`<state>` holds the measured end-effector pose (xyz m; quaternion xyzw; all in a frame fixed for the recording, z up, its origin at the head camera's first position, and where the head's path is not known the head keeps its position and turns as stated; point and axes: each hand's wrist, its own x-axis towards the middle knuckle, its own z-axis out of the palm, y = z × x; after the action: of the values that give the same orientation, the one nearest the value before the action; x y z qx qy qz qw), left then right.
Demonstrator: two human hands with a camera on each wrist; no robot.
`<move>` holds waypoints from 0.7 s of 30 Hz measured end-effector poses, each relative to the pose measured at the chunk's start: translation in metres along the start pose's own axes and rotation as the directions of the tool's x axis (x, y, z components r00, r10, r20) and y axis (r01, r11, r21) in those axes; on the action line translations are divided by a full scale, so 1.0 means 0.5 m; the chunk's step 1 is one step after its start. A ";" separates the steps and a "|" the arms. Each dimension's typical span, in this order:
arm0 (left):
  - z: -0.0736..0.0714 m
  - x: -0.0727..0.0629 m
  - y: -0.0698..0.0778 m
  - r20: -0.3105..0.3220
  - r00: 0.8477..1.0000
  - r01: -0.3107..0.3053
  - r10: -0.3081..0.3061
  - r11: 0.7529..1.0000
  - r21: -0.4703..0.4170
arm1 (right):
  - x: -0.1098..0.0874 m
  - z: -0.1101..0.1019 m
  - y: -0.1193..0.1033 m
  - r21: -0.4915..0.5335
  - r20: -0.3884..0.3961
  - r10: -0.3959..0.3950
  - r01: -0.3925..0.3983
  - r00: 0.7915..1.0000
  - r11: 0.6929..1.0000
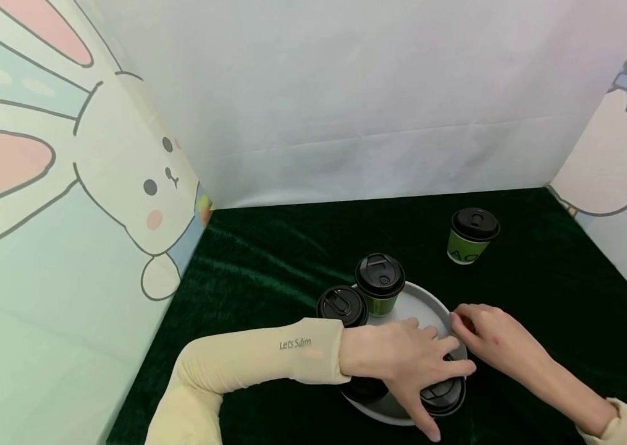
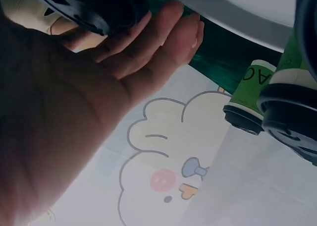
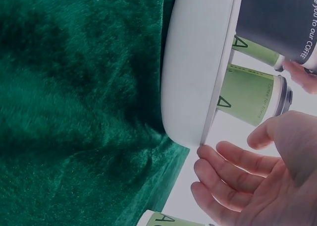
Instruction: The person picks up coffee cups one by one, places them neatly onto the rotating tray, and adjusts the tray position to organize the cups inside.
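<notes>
My left hand, fingers spread, reaches over a round white tray and hovers above a black-lidded paper coffee cup at its front right. In the right wrist view, that dark cup shows white lettering on its side. My right hand is at the tray's right rim with its fingers loosely bent and no cup in them; a fingertip seems to touch the rim. Two green coffee cups with black lids, one at the back and one at the left, stand upright. Another dark lid is partly hidden under my left wrist.
Off the tray, a green coffee cup with a black lid stands at the back right on the dark green velvet cloth. A white backdrop rises behind, and side panels with cartoon animals flank the table.
</notes>
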<state>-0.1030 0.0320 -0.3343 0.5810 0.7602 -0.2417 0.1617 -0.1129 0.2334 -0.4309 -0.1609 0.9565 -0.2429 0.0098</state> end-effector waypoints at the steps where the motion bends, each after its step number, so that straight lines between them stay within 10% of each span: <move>1: -0.003 -0.002 -0.004 -0.010 1.000 -0.009 0.009 1.000 -0.005 | 0.000 0.000 0.002 -0.002 -0.008 -0.008 0.008 1.000 1.000; 5: -0.033 -0.006 -0.038 -0.069 0.996 -0.061 0.054 0.994 -0.095 | -0.003 0.005 0.019 -0.064 -0.128 -0.180 0.173 0.975 0.983; 9: -0.078 -0.003 -0.093 -0.115 0.993 -0.052 0.033 0.985 -0.166 | -0.006 0.014 0.035 -0.196 -0.270 -0.387 0.344 0.881 0.918; 16: -0.094 0.057 -0.238 -0.304 0.949 0.041 -0.079 0.990 -0.132 | 0.023 0.029 0.014 -0.124 -0.155 -0.281 0.264 0.947 0.956; 21: -0.069 0.126 -0.323 -0.260 0.940 0.185 -0.223 0.969 -0.165 | 0.026 0.034 0.002 -0.126 -0.085 -0.230 0.219 0.969 0.968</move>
<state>-0.2741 0.0684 -0.3099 0.5143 0.8464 -0.1207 0.0679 -0.1238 0.2223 -0.4453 -0.2563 0.9439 -0.1944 -0.0746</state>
